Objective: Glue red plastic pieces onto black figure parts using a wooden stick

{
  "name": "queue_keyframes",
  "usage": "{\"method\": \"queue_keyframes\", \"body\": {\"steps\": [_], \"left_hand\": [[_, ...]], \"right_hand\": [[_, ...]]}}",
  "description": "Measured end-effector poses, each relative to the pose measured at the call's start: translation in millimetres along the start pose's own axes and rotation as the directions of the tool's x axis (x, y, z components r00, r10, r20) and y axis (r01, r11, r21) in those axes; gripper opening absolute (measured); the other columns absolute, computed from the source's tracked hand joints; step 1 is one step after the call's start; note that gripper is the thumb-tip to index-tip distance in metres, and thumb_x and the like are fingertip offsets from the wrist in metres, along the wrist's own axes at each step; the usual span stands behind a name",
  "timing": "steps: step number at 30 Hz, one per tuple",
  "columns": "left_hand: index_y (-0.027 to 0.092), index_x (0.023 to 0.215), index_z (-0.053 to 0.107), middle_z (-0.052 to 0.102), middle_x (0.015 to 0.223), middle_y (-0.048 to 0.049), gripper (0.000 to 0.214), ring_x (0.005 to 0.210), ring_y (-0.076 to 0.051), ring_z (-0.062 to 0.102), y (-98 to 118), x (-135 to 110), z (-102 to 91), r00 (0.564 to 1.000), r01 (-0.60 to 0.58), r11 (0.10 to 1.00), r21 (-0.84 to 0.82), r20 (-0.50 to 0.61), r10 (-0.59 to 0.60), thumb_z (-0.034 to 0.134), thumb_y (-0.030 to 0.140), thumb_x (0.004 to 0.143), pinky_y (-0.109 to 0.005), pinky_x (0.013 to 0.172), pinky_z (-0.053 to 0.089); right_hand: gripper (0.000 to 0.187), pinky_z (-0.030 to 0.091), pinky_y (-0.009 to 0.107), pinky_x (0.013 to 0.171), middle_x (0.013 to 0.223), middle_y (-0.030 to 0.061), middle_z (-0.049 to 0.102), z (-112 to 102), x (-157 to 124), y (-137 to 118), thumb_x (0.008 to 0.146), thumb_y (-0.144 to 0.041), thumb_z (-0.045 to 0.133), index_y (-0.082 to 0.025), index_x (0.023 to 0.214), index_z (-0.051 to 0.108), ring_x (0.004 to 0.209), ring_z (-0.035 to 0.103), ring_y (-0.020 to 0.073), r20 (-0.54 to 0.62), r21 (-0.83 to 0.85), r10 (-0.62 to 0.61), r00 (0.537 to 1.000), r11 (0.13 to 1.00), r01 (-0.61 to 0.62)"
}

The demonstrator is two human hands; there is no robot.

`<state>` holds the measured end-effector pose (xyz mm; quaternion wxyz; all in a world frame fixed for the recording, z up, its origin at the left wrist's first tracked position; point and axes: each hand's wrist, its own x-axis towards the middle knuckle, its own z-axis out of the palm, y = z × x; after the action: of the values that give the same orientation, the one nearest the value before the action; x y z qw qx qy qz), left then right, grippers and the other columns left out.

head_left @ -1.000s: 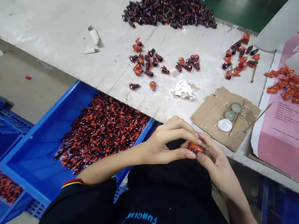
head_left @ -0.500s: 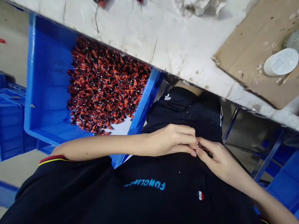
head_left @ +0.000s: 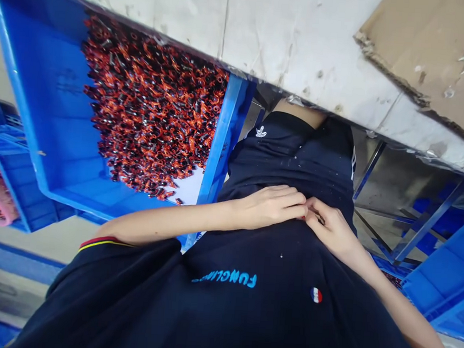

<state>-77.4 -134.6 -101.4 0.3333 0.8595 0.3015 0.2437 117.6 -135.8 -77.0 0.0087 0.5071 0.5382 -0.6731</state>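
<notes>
Red piece [head_left: 303, 217], mostly hidden, pinched where your left grip [head_left: 271, 206] and right grip [head_left: 330, 224] meet. Probably light, stiff, slick plastic; hold its thickest part, spare any thin, snappable edges.

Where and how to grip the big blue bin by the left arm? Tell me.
Probably by the near rim of the blue bin, from the person's side: that rim sticks out from under the table, whose edge hides the far end. The red-and-black pieces heap toward the right, so it may tip that way.
</notes>
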Motion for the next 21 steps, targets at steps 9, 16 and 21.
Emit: {"method": "queue_keyframes", "body": {"steps": [9,16,21], "left_hand": [[0.009,0.085,0.063,0.067,0.080,-0.0070,0.029,0.072,-0.016,0.056,-1.8,2.1,3.1,1.000,0.008,1.000,0.005,0.023,-0.008,0.038,0.010,0.100,-0.026,0.069,0.050],[0.010,0.081,0.061,0.066,0.077,-0.0071,0.032,0.069,-0.016,0.055,-2.2,1.8,12.3,1.000,0.014,1.000,0.000,0.000,-0.014,0.036,0.012,0.101,-0.026,0.065,0.049],[0.009,0.082,0.061,0.065,0.078,-0.0073,0.026,0.071,-0.016,0.055,-3.6,1.7,12.9,1.000,0.005,0.999,-0.033,0.021,-0.005,0.041,0.008,0.098,-0.026,0.068,0.050]], "right_hand": [[0.013,0.034,0.021,0.055,0.061,-0.0050,0.051,0.1,2.1,3.2,0.085,-0.026,0.044,-0.021,0.075,0.048,0.055,0.047,0.0102,-0.018,0.032,0.033,0.999,0.999,-0.033],[0.015,0.034,0.021,0.055,0.062,-0.0042,0.053,1.8,4.0,6.7,0.085,-0.027,0.044,-0.020,0.073,0.048,0.056,0.047,0.0101,-0.051,0.056,0.022,0.998,0.998,-0.019],[0.016,0.037,0.022,0.056,0.064,-0.0029,0.055,2.4,5.6,8.2,0.085,-0.028,0.045,-0.020,0.073,0.049,0.057,0.049,0.0111,-0.058,0.081,0.014,0.998,0.997,-0.010]]}}
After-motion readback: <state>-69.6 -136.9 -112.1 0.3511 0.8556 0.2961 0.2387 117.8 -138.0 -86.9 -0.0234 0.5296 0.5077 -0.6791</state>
